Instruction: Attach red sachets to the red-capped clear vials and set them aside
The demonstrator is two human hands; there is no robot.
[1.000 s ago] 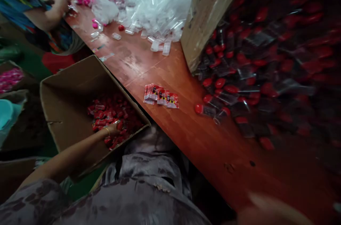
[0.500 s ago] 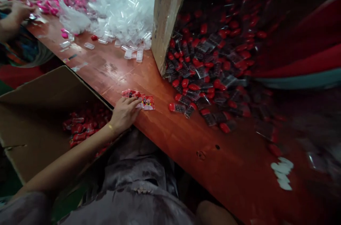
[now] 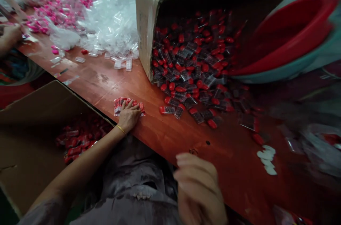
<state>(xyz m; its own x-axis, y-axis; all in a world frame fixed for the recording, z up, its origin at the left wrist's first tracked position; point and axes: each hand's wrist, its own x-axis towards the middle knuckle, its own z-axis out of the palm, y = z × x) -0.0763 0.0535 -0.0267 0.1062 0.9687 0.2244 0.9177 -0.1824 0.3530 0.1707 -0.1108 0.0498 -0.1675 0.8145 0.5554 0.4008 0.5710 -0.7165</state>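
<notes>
My left hand (image 3: 129,116) lies palm down, fingers spread, on a row of small red printed cards (image 3: 119,106) near the table's front edge. My right hand (image 3: 199,187) hangs in the foreground at the near edge, fingers bent and smeared by motion, so whether anything is in it does not show. Beyond the left hand, clear containers with red caps (image 3: 183,93) spill from a tipped cardboard box (image 3: 145,33). Below the left forearm, an open carton (image 3: 34,111) holds red printed packs (image 3: 77,143).
Clear plastic pieces (image 3: 112,29) are heaped at the back, beside pink-capped pieces (image 3: 58,15). Another person's hand (image 3: 10,37) is at far left. Red (image 3: 293,29) and pale blue basins lean at right. White discs (image 3: 267,159) and a plastic bag (image 3: 319,143) lie on the right side.
My right hand has come into view at the bottom. The left hand has shifted over the cards, its fingers more spread. The view has tilted up, showing more of the box and basins.
</notes>
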